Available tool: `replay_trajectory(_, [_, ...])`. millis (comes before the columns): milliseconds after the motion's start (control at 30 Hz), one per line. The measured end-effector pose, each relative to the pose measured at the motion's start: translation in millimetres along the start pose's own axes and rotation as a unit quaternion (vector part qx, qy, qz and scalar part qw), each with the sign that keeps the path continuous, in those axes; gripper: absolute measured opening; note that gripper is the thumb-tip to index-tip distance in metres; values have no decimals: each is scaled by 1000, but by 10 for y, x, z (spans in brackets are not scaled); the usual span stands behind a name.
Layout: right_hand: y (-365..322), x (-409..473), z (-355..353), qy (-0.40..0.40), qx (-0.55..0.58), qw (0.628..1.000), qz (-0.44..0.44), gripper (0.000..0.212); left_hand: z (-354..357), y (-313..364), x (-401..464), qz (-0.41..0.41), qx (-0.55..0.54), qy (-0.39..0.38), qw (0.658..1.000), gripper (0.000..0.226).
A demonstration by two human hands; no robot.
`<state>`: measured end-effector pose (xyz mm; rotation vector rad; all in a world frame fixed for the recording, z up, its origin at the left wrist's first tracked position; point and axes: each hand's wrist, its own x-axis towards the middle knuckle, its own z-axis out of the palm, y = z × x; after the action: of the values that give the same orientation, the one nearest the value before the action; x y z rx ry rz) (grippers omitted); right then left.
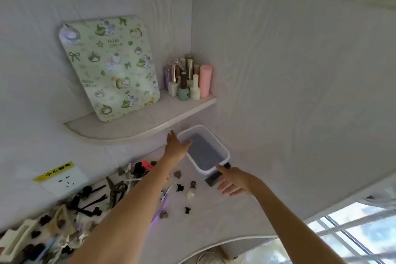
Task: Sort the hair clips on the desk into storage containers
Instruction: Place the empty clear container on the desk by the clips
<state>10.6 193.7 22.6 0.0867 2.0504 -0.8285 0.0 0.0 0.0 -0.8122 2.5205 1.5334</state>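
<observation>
I see the left hand [176,146] flat, fingers straight, against the near-left rim of the clear storage container [203,149] in the desk's [214,221] back corner. Right hand [233,181] spread wide, forefinger touching the container's front corner, holding nothing. Hair clips [90,201] lie heaped at left; small ones [180,187] scattered between.
</observation>
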Motion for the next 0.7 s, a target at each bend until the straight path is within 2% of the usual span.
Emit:
replay_trajectory(133, [-110,88,106,45,89,995,-30,46,-44,8,55,-17,-6,-2,1000,65])
replay_trajectory(233, [-105,87,128,56,93,993,-40,33,-138,-14,-28,-34,-11,6,999,69])
replay_trajectory(333, [-27,-13,29,25,112,991,-69,29,-312,-94,-161,-50,-62,-6,997,65])
replay_trajectory(467, [274,-211,-154,-17,67,993,-96,29,-491,-262,-614,-45,-54,-115,991,38])
replay_trajectory(567, [528,-344,-225,-27,30,995,-94,22,-539,-401,-934,-40,-39,-167,984,23])
replay_trajectory(700, [795,-475,-143,-25,-32,998,-44,14,-310,-557,-1163,-29,26,-226,973,22])
